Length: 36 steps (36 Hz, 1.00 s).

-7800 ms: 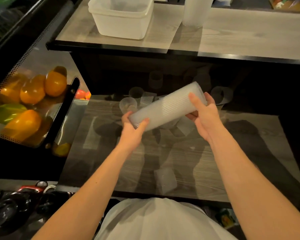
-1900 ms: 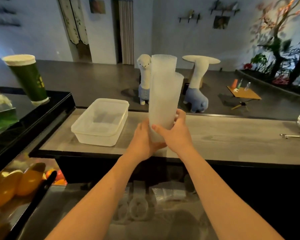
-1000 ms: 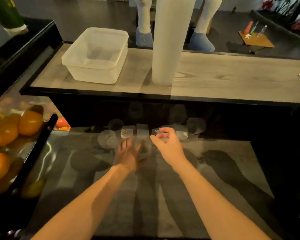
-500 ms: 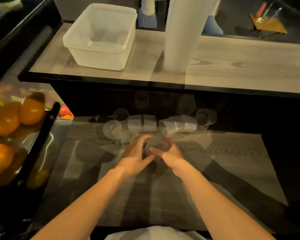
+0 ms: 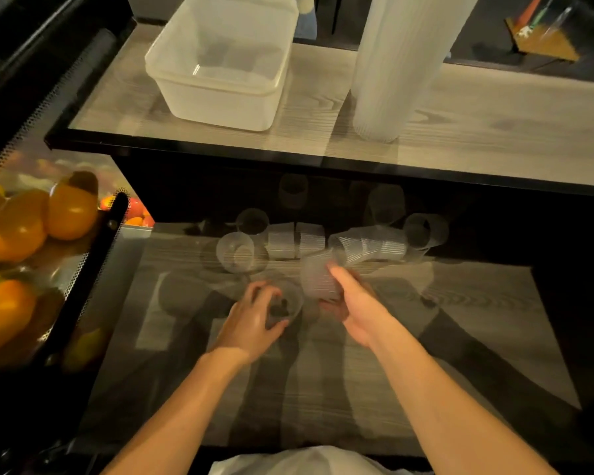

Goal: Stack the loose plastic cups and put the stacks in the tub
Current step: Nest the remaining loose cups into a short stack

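My left hand [image 5: 251, 320] grips a clear ribbed plastic cup [image 5: 286, 305] low over the lower wooden counter, its mouth facing me. My right hand [image 5: 352, 303] holds a second clear cup [image 5: 318, 275] just to the right of it, tilted. Several loose cups [image 5: 297, 240] lie in a row at the back of this counter. A tall stack of cups [image 5: 391, 63] stands upright on the upper counter. The translucent tub [image 5: 172, 60] sits to its left with nothing in it.
A perforated metal tray of orange fruit [image 5: 21, 228] lies at the left, with a black bar [image 5: 86, 286] along its edge. The upper counter's black front edge [image 5: 323, 162] overhangs the loose cups. Bare wood [image 5: 357, 389] lies between me and my hands.
The tall stack went from my hands onto the upper counter. Both hands then dropped to the lower counter, and each has taken hold of a loose cup.
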Motion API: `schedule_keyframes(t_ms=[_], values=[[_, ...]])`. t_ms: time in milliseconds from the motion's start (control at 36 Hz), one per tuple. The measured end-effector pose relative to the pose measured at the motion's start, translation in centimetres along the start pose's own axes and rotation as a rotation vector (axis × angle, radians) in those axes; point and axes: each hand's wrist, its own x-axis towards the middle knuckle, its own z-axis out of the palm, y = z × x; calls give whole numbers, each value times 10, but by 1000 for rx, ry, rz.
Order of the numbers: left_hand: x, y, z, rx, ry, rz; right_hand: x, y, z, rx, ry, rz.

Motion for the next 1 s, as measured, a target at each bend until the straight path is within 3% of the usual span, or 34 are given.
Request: schedule_keyframes(t_ms=[139, 306, 361, 444, 500, 556, 583, 667, 778, 889, 944, 1000], values=[[-2, 11, -17, -601, 108, -34, -13, -4, 7, -221, -156, -38], [10, 6, -20, -830, 205, -23, -21, -3, 20, -95, -269, 109], [13, 7, -22, -872, 171, -16, -23, -1, 25, -49, -315, 149], [15, 14, -28, -827, 29, 60, -24, 7, 35, -102, -358, 159], [21, 7, -29, -679, 141, 56, -22, 14, 43, -113, -308, 140], [34, -9, -31, -363, 357, -76, -21, 19, 48, -44, -243, 120], [40, -17, -34, -204, 387, -177, -19, 20, 49, 4, -220, 109], [54, -43, -35, 118, 195, -322, -17, 23, 51, 87, -179, 84], [51, -69, -39, 31, 85, -282, -14, 20, 49, 119, -160, 74], [27, -74, -54, 119, 6, 67, -9, 16, 51, 118, -165, 1], [15, -66, -62, -45, -62, 122, -5, 16, 54, 29, -172, -23], [12, -57, -66, -354, -60, 46, -3, 15, 60, -148, -151, -46]])
